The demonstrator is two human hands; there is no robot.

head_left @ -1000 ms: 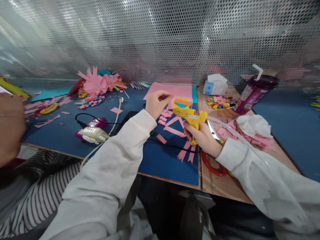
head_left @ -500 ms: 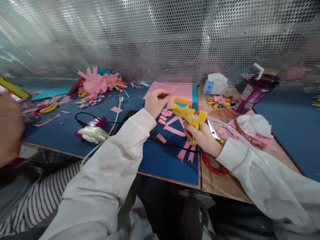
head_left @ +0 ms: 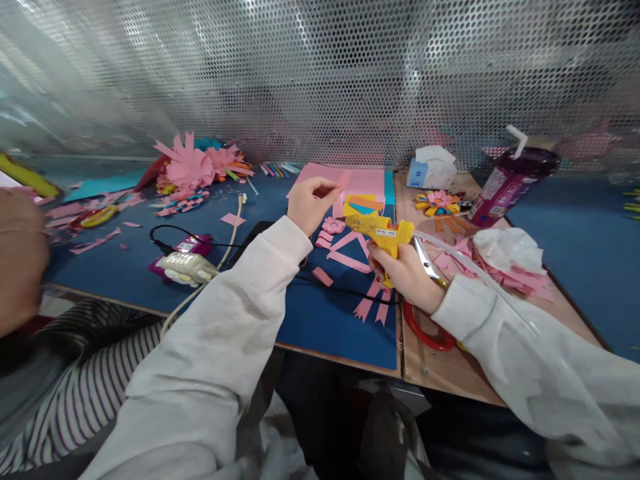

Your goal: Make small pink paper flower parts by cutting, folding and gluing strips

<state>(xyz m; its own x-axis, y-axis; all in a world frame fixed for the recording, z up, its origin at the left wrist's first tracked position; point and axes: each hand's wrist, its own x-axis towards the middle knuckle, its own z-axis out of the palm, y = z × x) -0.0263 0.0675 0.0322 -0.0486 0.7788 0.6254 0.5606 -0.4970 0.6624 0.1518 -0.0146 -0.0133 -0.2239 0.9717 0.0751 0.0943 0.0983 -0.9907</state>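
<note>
My left hand (head_left: pixel 311 203) pinches a narrow pink paper strip (head_left: pixel 338 205) between thumb and fingertips, above a pink sheet. In my right hand (head_left: pixel 407 272) is a yellow hot glue gun (head_left: pixel 383 229), gripped by its handle with the nozzle pointing left. A clear glue stick (head_left: pixel 480 272) trails from its back over my right sleeve. The nozzle is near a small pink paper flower (head_left: pixel 333 225), below the strip. Pink paper strips (head_left: pixel 350 261) form a triangle in front of the gun. A strip with notched ends (head_left: pixel 370 301) lies nearer the table edge.
Scissors with red handles (head_left: pixel 431 339) lie partly under my right wrist. Behind are a tissue pack (head_left: pixel 432 168), a finished paper flower (head_left: pixel 438 202) and a purple bottle (head_left: pixel 510 187) with a straw. A power strip (head_left: pixel 187 268) with cables lies left. Another person's arm (head_left: pixel 20 260) is at far left.
My left hand has shifted very slightly left and up with the pink strip. The glue gun stays almost in place in my right hand.
</note>
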